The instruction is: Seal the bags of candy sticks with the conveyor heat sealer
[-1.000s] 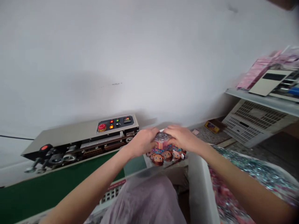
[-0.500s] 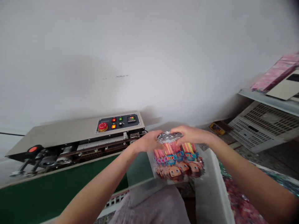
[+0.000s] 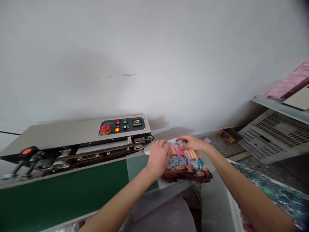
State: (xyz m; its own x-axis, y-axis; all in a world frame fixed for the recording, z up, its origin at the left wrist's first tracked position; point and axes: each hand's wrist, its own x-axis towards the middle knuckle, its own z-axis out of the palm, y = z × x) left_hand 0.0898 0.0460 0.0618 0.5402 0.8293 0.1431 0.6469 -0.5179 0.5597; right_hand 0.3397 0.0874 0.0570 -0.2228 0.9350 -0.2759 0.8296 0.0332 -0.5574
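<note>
Several pink and yellow striped packets (image 3: 184,158) with cartoon faces lie in a row on a clear plastic sheet or bag at the right end of the green belt (image 3: 72,190). My left hand (image 3: 159,158) rests on their left side, its fingers bent and close together against the packets. At their upper edge is my right hand (image 3: 191,142), fingers apart and curved over the tops, touching them. Beside the belt stands the sealing machine (image 3: 72,135), its panel lights lit.
A white bin (image 3: 217,199) with shiny red and teal wrappers (image 3: 272,183) stands at the lower right. Grey crates (image 3: 263,138) sit under a shelf (image 3: 277,104) holding pink boxes (image 3: 289,82). A yellow box (image 3: 225,136) lies on the floor.
The packets have gone from raised and bunched between both hands to lying flatter. My left hand has moved down onto their left side; my right hand's fingers have loosened.
</note>
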